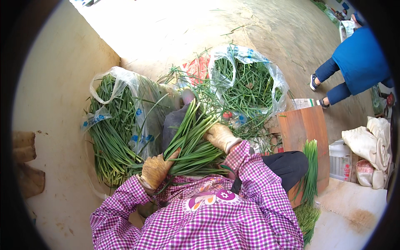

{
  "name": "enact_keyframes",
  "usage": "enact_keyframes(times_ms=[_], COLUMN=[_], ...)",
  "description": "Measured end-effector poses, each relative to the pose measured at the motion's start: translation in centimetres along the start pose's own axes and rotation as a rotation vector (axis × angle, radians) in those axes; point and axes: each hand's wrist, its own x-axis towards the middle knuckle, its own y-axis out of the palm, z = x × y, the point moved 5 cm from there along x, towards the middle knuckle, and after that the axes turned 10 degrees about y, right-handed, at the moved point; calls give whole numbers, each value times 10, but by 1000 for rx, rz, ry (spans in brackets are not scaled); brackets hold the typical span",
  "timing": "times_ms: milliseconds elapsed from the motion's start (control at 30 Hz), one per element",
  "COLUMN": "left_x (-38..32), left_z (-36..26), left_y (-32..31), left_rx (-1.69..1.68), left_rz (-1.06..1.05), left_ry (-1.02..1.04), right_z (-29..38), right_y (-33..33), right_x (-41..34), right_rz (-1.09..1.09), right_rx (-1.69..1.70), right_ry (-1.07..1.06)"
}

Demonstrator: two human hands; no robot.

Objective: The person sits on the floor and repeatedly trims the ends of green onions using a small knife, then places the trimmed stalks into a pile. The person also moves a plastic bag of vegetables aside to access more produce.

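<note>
A bunch of long green garlic chives (195, 153) lies across my lap. My left hand (157, 170), in a stained work glove, grips the bunch at its left side. Gloved too, my right hand (219, 136) rests against the pale stem ends at the upper right; its fingers are partly hidden, and how firmly they hold cannot be told. Left of my knee stands a clear plastic bag (147, 115) packed with more chives (109, 150), some hanging over its edge. Loose leaves are heaped in another open plastic bag (247, 84) beyond my right hand.
A brown wooden board (304, 125) stands at my right, with a chive bundle (310, 168) on it and more chives (307, 215) below. A wall (62, 93) rises on the left. Off-white sacks (367, 150) lie far right. A person in blue (359, 65) stands at upper right.
</note>
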Motion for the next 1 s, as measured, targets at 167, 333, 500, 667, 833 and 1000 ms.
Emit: enact_keyframes(times_ms=[167, 333, 500, 667, 833, 1000], left_x=[0, 3, 8, 5, 0, 5], left_z=[1, 3, 4, 3, 4, 2], left_y=[2, 1, -2, 0, 1, -7], left_rx=[14, -47, -50, -87, -172, -291], left_rz=[-34, -52, -6, 19, -5, -40], left_ry=[37, 34, 51, 38, -19, -110], right_z=[-76, -147, -54, -30, -134, -124], right_y=[-2, -92, -70, -42, -107, -40], right_x=[4, 0, 53, 70, 33, -23], right_rz=[-202, -398, 95, 286, -457, 220], right_rx=[9, 170, 413, 834, 1123, 972], right_ry=[93, 607, 82, 22, 575, 662])
